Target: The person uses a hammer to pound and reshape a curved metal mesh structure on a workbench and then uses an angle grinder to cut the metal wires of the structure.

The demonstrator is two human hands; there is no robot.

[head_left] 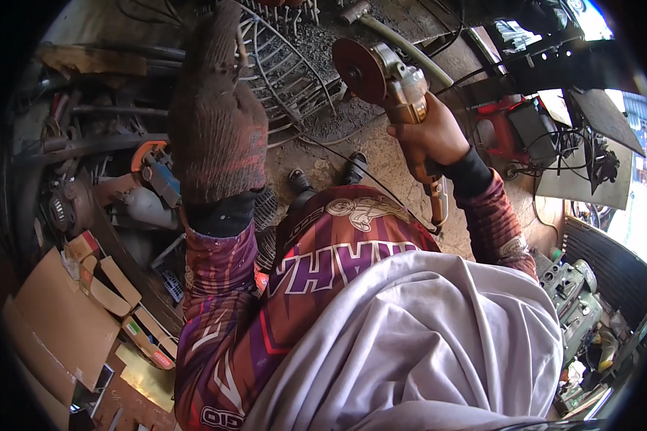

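Note:
My right hand (438, 133), bare below a dark cuff, is closed around the body of an angle grinder (410, 93). The grinder is held up at the right, with a thin dark-red cutting disc (359, 70) at its head. My left hand (219, 136) wears a brown knitted glove and is raised close to the camera. Its fingers stretch forward, next to a curved metal wire grille (284, 61). Whether they touch the grille I cannot make out. The grille lies over a worktop (352, 118) strewn with dark debris.
A black cord crosses in front of my body. At the right are a red machine (492, 133) and a grey-green machine (579, 294). Cardboard boxes (68, 316), metal bars and a grey cylinder (151, 208) crowd the left. A hammer (384, 36) lies at the far side.

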